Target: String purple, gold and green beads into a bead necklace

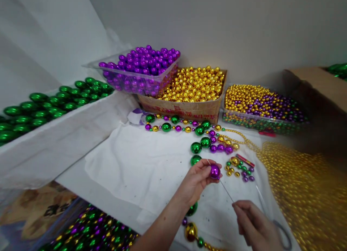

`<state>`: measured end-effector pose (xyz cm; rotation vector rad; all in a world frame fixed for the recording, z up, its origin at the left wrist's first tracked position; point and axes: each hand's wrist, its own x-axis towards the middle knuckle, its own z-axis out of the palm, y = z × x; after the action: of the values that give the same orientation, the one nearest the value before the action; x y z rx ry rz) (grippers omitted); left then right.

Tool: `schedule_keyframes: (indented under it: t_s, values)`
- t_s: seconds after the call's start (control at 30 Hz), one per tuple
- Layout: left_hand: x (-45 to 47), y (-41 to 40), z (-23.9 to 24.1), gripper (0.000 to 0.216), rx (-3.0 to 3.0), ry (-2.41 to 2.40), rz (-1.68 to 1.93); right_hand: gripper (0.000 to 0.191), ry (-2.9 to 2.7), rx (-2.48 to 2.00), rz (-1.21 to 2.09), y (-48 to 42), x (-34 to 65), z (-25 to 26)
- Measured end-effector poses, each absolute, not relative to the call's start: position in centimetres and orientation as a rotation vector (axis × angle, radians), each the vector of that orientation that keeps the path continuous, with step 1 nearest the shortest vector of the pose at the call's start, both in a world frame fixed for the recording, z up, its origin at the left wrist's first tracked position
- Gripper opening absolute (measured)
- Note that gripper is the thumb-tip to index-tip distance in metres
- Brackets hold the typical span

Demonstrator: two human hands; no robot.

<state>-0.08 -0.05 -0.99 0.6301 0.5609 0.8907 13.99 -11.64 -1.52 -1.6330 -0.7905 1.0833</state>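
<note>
My left hand (195,181) pinches a shiny purple ball (215,171) between thumb and fingers. A thin metal needle (222,186) passes through the ball and slants down to my right hand (256,225), whose fingers are pinched on its lower end. A strand of green, purple and gold balls (187,128) lies across the white cloth (141,167) and runs on under my left wrist towards the front edge. A small cluster of loose beads (240,168) sits just right of the purple ball.
A clear tub of purple balls (141,68), a cardboard box of gold balls (193,86) and a tray of mixed small beads (261,104) line the back. Green balls (54,102) fill a white box at left. Gold bead strands (303,193) pile at right. Scissors (280,227) lie by my right hand.
</note>
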Motion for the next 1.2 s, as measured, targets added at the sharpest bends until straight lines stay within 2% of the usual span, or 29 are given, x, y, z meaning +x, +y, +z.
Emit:
schedule_keyframes:
  t_s: [0.2, 0.33, 0.43, 0.53, 0.7, 0.83, 1.0, 1.1, 1.2]
  values:
    - [1.2, -1.9, -1.1, 0.022, 0.821, 0.649, 0.72, 0.033, -0.833, -1.476, 1.2, -11.5, 14.4, -3.1]
    - [1.3, -2.3, -1.0, 0.02, 1.053, 0.729, 0.711, 0.042, -1.189, -1.63, 0.885, -12.4, 15.9, -3.4]
    - [2.0, -2.4, -1.0, 0.02, 1.153, 0.705, 0.698, 0.038, -1.35, -1.668, 0.673, -12.4, 16.4, -3.0]
    - [3.0, -2.2, -1.0, 0.021, 1.188, 0.682, 0.693, 0.032, -1.319, -1.596, 0.734, -12.2, 16.6, -3.0]
    - [4.2, -1.8, -0.7, 0.021, 1.328, 0.641, 0.701, 0.053, -1.267, -1.482, 0.869, -12.2, 17.4, -3.3]
    - [5.0, -1.4, -0.6, 0.022, 1.402, 0.62, 0.7, 0.021, -1.025, -1.539, 0.994, -11.7, 17.6, -3.5]
    - [6.1, 2.5, -1.5, 0.02, 1.739, 0.783, 0.498, 0.036, -0.579, -1.507, 1.028, -11.5, 18.2, -4.3]
    - [7.7, 5.5, -2.5, 0.015, 2.021, 1.147, 0.367, 0.044, -0.541, -1.459, 1.051, -11.6, 18.4, -4.3]
    - [9.6, 7.3, -3.7, 0.008, 2.029, 1.267, 0.33, 0.047, -0.59, -1.483, 1.067, -11.6, 18.3, -4.2]
